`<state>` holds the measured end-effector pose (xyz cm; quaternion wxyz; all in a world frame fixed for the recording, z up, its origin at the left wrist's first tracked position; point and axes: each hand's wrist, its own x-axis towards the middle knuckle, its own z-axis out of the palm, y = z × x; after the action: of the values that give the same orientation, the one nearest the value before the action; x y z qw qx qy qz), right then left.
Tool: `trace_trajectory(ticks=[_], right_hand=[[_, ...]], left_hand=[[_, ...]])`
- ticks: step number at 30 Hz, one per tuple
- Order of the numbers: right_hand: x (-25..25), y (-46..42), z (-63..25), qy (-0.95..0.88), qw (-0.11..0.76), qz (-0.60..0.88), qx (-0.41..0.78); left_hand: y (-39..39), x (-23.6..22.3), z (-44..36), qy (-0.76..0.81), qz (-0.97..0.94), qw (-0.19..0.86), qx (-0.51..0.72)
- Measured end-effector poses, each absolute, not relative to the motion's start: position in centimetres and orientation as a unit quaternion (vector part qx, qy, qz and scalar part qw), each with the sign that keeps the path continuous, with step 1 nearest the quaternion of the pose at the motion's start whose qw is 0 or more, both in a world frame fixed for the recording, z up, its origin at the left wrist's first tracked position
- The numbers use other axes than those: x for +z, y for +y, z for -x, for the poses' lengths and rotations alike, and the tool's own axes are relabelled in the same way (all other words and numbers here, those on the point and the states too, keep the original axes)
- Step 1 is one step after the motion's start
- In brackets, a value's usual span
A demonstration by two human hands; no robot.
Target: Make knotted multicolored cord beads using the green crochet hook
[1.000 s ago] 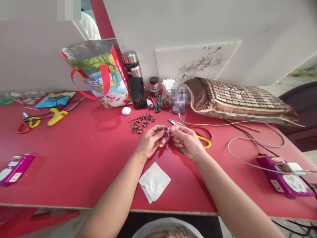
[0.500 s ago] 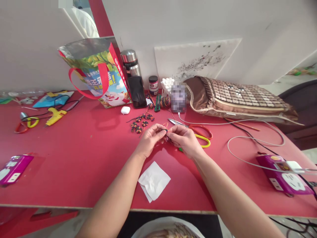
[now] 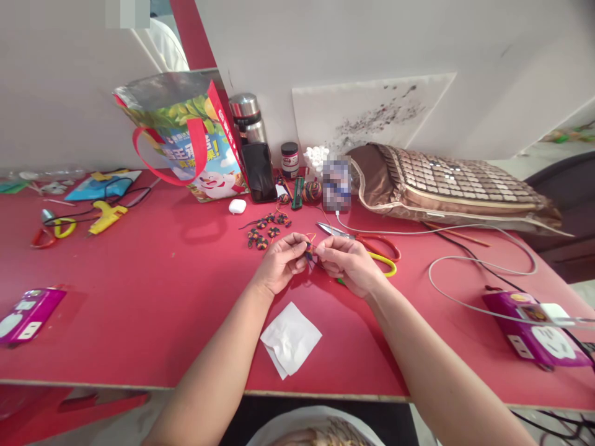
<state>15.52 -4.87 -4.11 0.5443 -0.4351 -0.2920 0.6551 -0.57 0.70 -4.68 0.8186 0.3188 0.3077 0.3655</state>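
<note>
My left hand [image 3: 282, 263] is closed, pinching a small dark multicoloured yarn piece [image 3: 309, 249] between thumb and forefinger. Close beside it, my right hand [image 3: 348, 263] is also closed in a pinch; what sits between its fingertips is too small to make out. An orange yarn strand [image 3: 313, 236] shows just above the fingers. Under the right hand a bit of something green [image 3: 340, 280] peeks out. Several small crocheted-looking yarn flowers [image 3: 261, 238] lie on the table beyond my left hand. Large scissors [image 3: 383, 255] with red and yellow handles lie beyond my right hand.
A white tissue [image 3: 292, 339] lies between my forearms. Behind stand a shopping bag [image 3: 186, 145], a black phone [image 3: 259, 173], a jar [image 3: 290, 160] and a yarn ball [image 3: 312, 191]. A brown beaded cushion [image 3: 455, 179], a white cable [image 3: 434, 272] and a purple power strip [image 3: 530, 328] occupy the right.
My fingertips have moved slightly apart, the right hand shifting a little rightward. More of the yarn piece now shows at the left fingertips. The view has shifted slightly.
</note>
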Motion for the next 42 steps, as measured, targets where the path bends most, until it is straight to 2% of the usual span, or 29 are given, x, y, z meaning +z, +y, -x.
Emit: trace_trajectory(ticks=[8, 16, 24, 27, 31, 33, 37, 42], right_hand=[[-4.1, -4.8, -15.5, -0.283, 0.542, 0.429, 0.665], [-4.7, -4.9, -15.1, -0.344, 0.543, 0.471, 0.604], [-3.8, -4.7, -15.9, -0.228, 0.569, 0.408, 0.676], [-3.5, -4.7, -16.0, -0.218, 0.580, 0.386, 0.684], [-3.7, -4.6, -15.6, -0.209, 0.609, 0.381, 0.663], [-4.0, -4.6, -15.4, -0.223, 0.609, 0.395, 0.650], [-4.4, -4.6, -15.0, -0.251, 0.588, 0.429, 0.639], [-4.2, -4.7, -15.2, -0.249, 0.594, 0.426, 0.635]], left_hand=[[0.8, -4.6, 0.4, 0.305, -0.312, 0.815, 0.382], [0.6, -4.6, 0.2, 0.326, -0.366, 0.780, 0.388], [0.4, -4.8, 0.4, 0.313, -0.421, 0.774, 0.354], [0.7, -4.9, 0.3, 0.350, -0.395, 0.744, 0.410], [1.2, -4.9, 0.4, 0.418, -0.377, 0.635, 0.529], [1.1, -4.8, 0.4, 0.410, -0.408, 0.616, 0.535], [0.3, -4.6, 0.0, 0.368, -0.455, 0.669, 0.459], [0.1, -4.2, -0.2, 0.350, -0.364, 0.735, 0.453]])
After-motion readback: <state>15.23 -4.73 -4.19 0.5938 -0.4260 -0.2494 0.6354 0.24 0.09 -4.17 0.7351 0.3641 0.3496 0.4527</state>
